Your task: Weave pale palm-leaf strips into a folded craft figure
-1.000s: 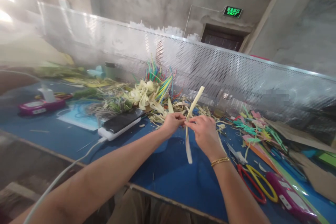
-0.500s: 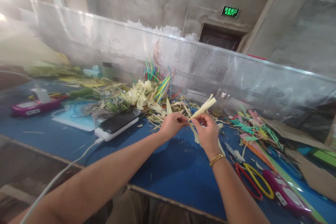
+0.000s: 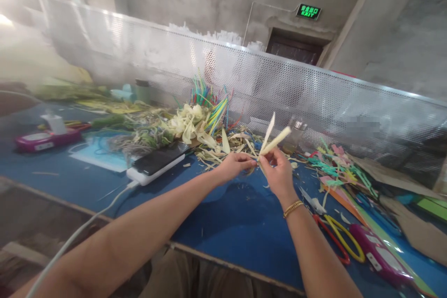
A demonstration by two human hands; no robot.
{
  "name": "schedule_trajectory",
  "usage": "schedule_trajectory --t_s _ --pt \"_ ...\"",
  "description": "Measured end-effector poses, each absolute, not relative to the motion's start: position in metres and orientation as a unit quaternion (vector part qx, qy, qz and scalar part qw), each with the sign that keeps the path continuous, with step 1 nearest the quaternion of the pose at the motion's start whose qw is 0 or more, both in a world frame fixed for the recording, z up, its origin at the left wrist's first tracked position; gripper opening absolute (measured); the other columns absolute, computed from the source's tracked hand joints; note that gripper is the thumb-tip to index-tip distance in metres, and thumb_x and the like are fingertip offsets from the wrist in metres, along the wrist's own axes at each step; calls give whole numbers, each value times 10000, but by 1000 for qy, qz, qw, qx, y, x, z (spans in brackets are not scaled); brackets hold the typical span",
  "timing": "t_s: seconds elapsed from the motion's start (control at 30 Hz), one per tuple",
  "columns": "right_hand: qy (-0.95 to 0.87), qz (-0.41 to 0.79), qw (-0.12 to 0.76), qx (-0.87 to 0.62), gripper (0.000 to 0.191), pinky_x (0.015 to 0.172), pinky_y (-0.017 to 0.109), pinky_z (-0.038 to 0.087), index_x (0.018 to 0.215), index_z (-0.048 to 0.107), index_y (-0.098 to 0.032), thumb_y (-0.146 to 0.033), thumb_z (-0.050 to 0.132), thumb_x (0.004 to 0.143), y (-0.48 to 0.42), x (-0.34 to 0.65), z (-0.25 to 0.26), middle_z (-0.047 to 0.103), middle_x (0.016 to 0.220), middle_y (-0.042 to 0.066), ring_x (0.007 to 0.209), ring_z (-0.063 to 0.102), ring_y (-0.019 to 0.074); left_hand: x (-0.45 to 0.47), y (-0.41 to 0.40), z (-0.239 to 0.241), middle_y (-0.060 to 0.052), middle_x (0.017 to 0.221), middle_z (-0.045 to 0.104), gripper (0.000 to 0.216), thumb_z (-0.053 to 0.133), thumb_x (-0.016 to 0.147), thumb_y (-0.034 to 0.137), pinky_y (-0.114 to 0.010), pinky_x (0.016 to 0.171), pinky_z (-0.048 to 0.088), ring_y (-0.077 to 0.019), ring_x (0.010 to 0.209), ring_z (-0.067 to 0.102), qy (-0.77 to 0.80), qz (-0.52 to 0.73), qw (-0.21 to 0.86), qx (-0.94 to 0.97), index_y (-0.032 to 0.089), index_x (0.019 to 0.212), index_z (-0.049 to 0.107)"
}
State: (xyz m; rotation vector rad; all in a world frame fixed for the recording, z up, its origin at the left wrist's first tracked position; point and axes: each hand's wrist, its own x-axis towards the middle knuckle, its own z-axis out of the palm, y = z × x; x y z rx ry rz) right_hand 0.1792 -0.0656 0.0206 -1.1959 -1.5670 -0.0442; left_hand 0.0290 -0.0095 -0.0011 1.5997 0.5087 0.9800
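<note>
A pale yellow leaf strip (image 3: 274,138) is folded so that its two ends fan upward above my hands. My left hand (image 3: 234,165) pinches the strip at its fold from the left. My right hand (image 3: 279,172), with a gold bracelet on the wrist, is closed on the same fold from the right. Both hands hover over the blue table (image 3: 223,223), just in front of a heap of cut pale strips (image 3: 195,125).
A white power bank with a phone (image 3: 155,164) and its cable lies left of my hands. Scissors with red and yellow handles (image 3: 335,240) and a pink device (image 3: 379,256) lie to the right. Coloured strips (image 3: 209,100) lean on the perforated metal screen (image 3: 314,98).
The strip hung straight down a second ago. It has been folded up, and both ends now point upward between my fingers. My hands stayed at the same spot.
</note>
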Motion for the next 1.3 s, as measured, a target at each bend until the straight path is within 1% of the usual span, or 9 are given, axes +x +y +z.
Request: schedule_trajectory --t_s 0.13,0.33,0.57,0.7,0.83,1.0,1.13,1.23,1.3 --pt "-669 -35 550 -499 54 653 283 421 777 588 -206 -259 579 773 -63 182 19 612 745 2 677 535 151 27 -16 4 44 515 445 380 729 642 490 -221 493 248 -57 492 329 212 415 593 657 114 662 671" --pt "-713 -137 502 -470 29 769 344 438 758 618 -218 -242 628 771 -70 179 24 635 789 23 796 566 194 29 -14 1 13 530 516 378 753 603 470 -214 465 253 -60 472 371 242 421 597 639 107 690 693" --pt "-738 -176 482 -438 119 830 358 451 874 652 -229 -204 538 850 -77 173 26 687 880 39 859 611 194 28 -10 1 22 515 506 352 719 621 463 -211 463 268 -64 481 369 256 472 527 658 115 673 695" --pt "-738 -208 479 -427 143 885 398 441 890 664 -237 -223 524 867 -77 167 22 692 961 58 933 617 210 28 -10 4 23 511 489 308 701 619 420 -218 473 290 -73 494 384 272 523 512 625 119 602 643" --pt "-752 -201 462 -426 174 889 381 448 870 646 -228 -214 475 896 -76 160 19 692 986 59 939 617 198 29 -15 6 38 473 454 255 680 633 365 -221 461 276 -68 465 362 259 547 548 577 138 559 589" --pt "-745 -186 464 -442 199 906 374 444 930 629 -223 -212 430 921 -78 156 19 685 1001 64 959 607 200 28 -21 10 51 461 414 253 696 635 359 -227 451 222 -58 449 313 252 534 582 559 133 576 599" --pt "-739 -171 474 -447 191 898 363 449 1000 617 -228 -223 441 924 -81 158 22 683 1008 58 962 602 199 28 -20 10 35 502 460 277 703 661 383 -225 476 258 -69 484 355 218 541 558 591 110 697 669" --pt "-745 -170 462 -450 195 879 369 454 1003 625 -232 -222 450 919 -81 160 24 678 989 63 957 592 206 30 -18 6 20 534 488 246 695 677 360 -228 492 294 -77 506 387 205 570 518 604 115 671 668" --pt "-759 -196 430 -447 210 903 404 437 1030 633 -229 -215 466 902 -82 158 25 675 989 79 975 581 225 30 -16 4 13 567 508 221 687 683 336 -228 511 319 -81 528 410 209 591 493 603 121 645 660"
